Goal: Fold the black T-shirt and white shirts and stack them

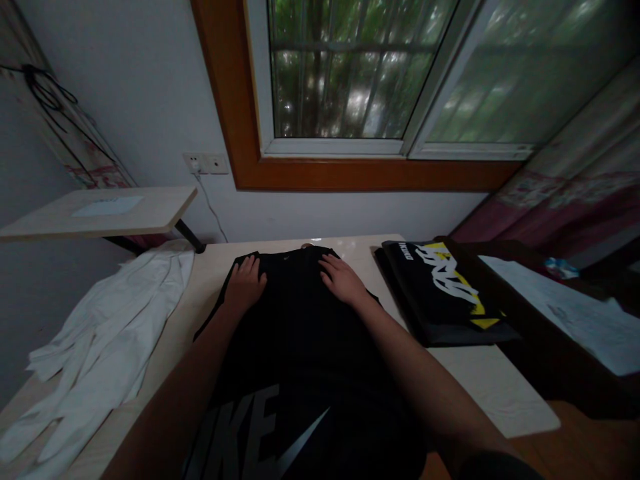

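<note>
A black shirt (300, 333) lies spread over the pale table, its far edge close to the wall side. Large grey letters and a light swoosh (305, 440) are printed on its near part. My left hand (245, 285) rests flat on the shirt's far left corner, fingers stretched out. On the far right corner lies my right hand (344, 279), also flat with its fingers extended. Neither hand grasps the cloth. The near end of the shirt runs out of view at the bottom.
Folded dark clothes (435, 287) with a white and yellow print are stacked at the right. White cloth (115, 333) lies along the left, near a raised shelf (100, 210). The table (500, 387) ends at a rounded right corner. A wall socket (205, 163) holds a plugged cable.
</note>
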Tool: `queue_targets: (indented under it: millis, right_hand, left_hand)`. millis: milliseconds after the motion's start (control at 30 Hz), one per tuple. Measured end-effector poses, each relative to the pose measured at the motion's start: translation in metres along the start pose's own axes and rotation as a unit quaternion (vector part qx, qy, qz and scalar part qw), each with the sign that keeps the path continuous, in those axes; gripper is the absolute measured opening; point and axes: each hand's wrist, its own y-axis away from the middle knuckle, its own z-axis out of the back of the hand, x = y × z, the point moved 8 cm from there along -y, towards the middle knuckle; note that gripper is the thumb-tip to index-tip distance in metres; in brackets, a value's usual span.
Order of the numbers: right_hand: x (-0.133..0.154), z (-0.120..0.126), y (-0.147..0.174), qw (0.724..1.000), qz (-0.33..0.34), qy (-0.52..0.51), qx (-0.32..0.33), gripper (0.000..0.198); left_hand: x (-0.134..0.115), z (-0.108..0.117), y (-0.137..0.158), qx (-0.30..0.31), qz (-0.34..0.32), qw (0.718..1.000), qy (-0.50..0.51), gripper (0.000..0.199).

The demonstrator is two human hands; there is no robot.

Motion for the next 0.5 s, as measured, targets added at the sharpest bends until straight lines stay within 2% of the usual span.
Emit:
queue_targets:
  millis: [300, 500]
  right_hand:
    - [0.003, -0.001, 0.001, 1.0, -0.01, 0.012, 0.027, 0.054]
    - [0.002, -0.002, 0.0, 0.999, -0.012, 0.016, 0.031, 0.055]
  left_hand:
    - [0.008, 0.006, 0.002, 0.026, -0.002, 1.0, 0.012, 0.059]
    - [0.014, 0.006, 0.003, -0.007, -0.011, 1.0, 0.026, 0.054]
